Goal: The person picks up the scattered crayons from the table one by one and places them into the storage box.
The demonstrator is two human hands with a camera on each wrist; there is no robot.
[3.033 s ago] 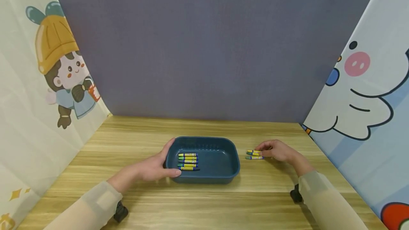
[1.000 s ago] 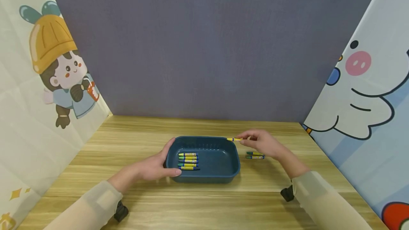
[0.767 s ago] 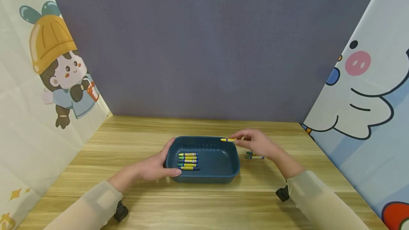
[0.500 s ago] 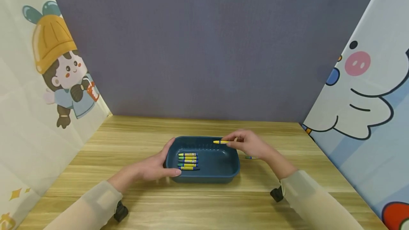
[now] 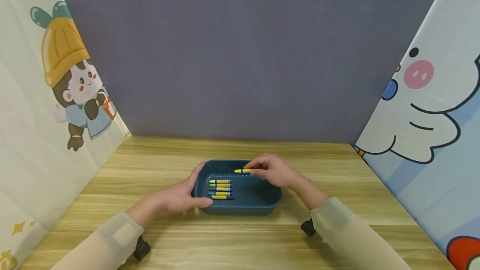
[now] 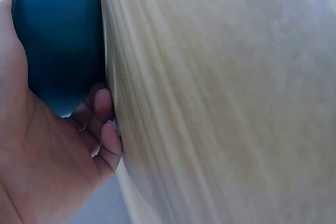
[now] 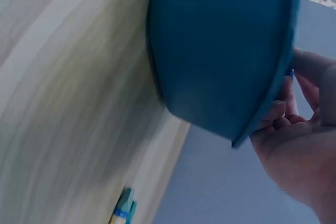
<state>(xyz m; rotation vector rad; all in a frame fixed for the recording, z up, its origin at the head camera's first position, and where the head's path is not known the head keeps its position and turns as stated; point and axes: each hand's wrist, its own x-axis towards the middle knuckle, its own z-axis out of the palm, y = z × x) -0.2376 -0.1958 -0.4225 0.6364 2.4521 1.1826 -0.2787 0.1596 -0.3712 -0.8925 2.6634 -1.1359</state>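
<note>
A dark blue plastic tray [image 5: 243, 210] sits on the table. My left hand [image 5: 180, 197] holds its left end, thumb over the near rim and fingers around the side; the left wrist view shows curled fingertips [image 6: 104, 103] against the tray's outer wall. Over the far part of the tray, my right hand [image 5: 275, 172] pinches a yellow crayon [image 5: 241, 171] between thumb and fingers, its tip pointing left. Below it, several wrapped crayons [image 5: 221, 189] lie side by side in the tray's left half, with a slight gap in the row.
Green-tipped crayons [image 7: 125, 203] lie on the wood-grain table [image 5: 210, 241] right of the tray, mostly hidden behind the right forearm in the head view. A grey panel [image 5: 240, 74] rises behind the table, and cartoon-printed sheets [image 5: 431, 95] flank both sides.
My right hand has lifted the yellow crayon from the group on the right and carried it left, over the tray's rim to above its interior. The left hand and the tray stay put.
</note>
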